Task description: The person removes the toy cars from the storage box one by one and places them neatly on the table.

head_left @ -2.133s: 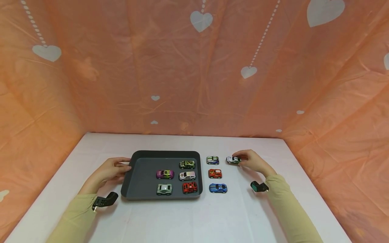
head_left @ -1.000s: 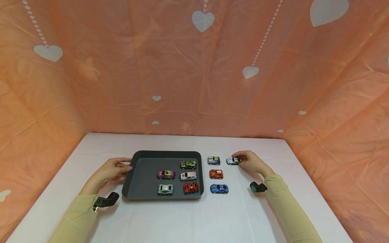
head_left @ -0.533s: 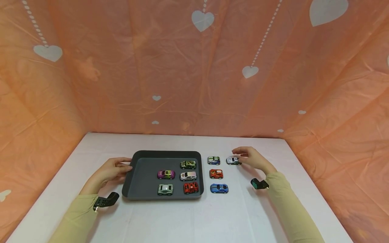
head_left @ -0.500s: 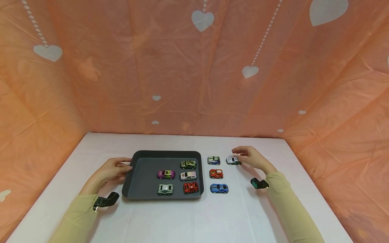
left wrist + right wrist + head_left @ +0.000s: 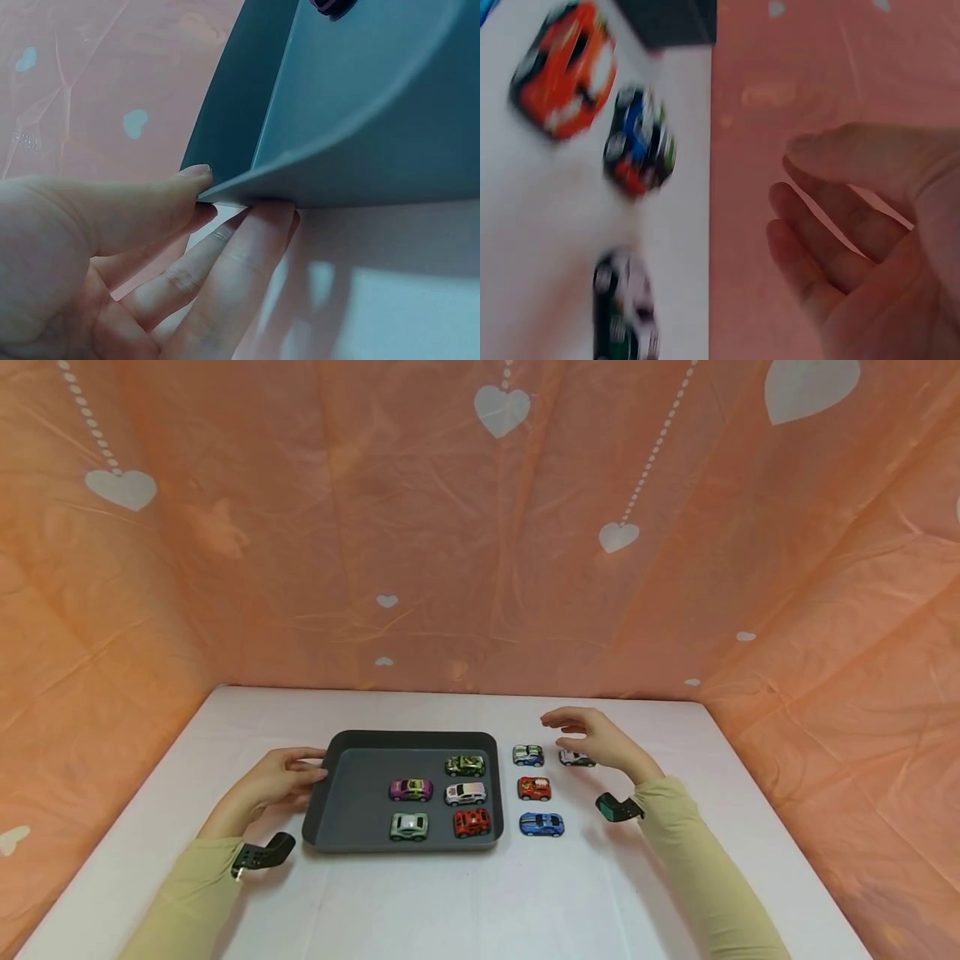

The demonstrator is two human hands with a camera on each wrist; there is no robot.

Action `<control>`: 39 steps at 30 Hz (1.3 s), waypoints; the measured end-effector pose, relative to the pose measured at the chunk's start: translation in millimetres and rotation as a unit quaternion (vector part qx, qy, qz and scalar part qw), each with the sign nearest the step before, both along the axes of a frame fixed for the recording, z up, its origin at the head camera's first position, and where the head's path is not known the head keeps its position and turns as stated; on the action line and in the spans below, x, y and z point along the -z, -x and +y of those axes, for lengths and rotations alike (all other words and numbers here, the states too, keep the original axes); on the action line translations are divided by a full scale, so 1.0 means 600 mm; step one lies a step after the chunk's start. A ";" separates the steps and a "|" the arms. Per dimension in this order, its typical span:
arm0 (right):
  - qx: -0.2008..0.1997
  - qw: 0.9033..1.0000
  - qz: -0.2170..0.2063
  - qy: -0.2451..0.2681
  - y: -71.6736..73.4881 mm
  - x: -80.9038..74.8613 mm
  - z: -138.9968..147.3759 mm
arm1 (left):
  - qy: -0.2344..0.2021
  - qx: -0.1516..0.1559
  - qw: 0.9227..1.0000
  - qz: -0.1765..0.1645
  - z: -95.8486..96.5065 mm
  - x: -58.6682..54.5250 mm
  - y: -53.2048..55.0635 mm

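In the head view my left hand (image 5: 262,787) pinches the left rim of a dark grey tray (image 5: 412,741). The left wrist view shows the thumb at the rim's edge and fingers against the outside of the wall. Raised above the table, my right hand (image 5: 600,742) has loosely bent fingers and holds nothing. Below it sits a white toy car (image 5: 577,759), partly covered by the hand. To the left, in a column beside the tray, stand a green-white-blue toy car (image 5: 528,756), a red toy car (image 5: 534,788) and a blue toy car (image 5: 542,824).
Inside the tray, toward its right, are several toy cars: camouflage (image 5: 465,766), purple (image 5: 410,790), white (image 5: 466,793), pale green (image 5: 408,827) and red (image 5: 472,822). A white cloth (image 5: 420,906) covers the table; an orange curtain (image 5: 450,527) with hearts surrounds it.
My right hand has let go of the white toy car, risen and shifted left above it. The left hand stays at the tray's rim, and the cars in the tray keep their places.
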State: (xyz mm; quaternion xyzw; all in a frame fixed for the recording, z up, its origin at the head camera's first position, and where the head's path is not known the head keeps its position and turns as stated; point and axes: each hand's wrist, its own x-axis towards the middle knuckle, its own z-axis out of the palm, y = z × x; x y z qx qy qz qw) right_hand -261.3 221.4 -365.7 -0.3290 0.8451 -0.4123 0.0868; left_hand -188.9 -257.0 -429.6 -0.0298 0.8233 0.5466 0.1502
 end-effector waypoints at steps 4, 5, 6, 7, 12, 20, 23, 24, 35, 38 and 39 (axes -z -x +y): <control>-0.027 1.000 0.004 0.004 -0.010 -0.012 -0.033 | -0.005 0.003 1.000 0.002 0.001 0.000 0.001; -0.035 0.999 0.006 0.005 -0.011 -0.013 -0.041 | -0.006 0.003 1.000 0.002 0.001 -0.001 0.001; -0.043 0.999 0.006 0.006 -0.012 -0.015 -0.049 | -0.007 0.004 1.000 0.002 0.001 -0.001 0.001; -0.049 0.999 0.006 0.007 -0.013 -0.017 -0.057 | -0.007 0.004 1.000 0.002 0.001 -0.001 0.001; -0.077 0.997 -0.004 0.017 -0.010 -0.012 -0.096 | -0.003 0.006 1.000 0.003 0.003 -0.003 0.001; -0.108 0.993 -0.016 0.034 0.018 0.028 -0.147 | -0.003 0.006 1.000 0.001 0.005 -0.005 -0.001; -0.116 0.992 -0.025 0.034 0.018 0.031 -0.166 | -0.006 0.005 1.000 0.000 0.005 -0.006 -0.002; -0.122 0.992 -0.026 0.035 0.018 0.032 -0.172 | -0.007 0.004 1.000 0.000 0.006 -0.006 -0.003; -0.180 0.982 -0.050 0.035 0.015 0.051 -0.230 | -0.008 -0.005 1.000 -0.002 0.005 -0.006 -0.003; -0.188 0.980 -0.050 0.028 0.013 0.057 -0.242 | -0.009 -0.003 1.000 -0.002 0.003 -0.005 -0.003; -0.190 0.980 -0.050 0.025 0.012 0.059 -0.246 | -0.011 -0.002 1.000 -0.001 0.003 -0.005 -0.003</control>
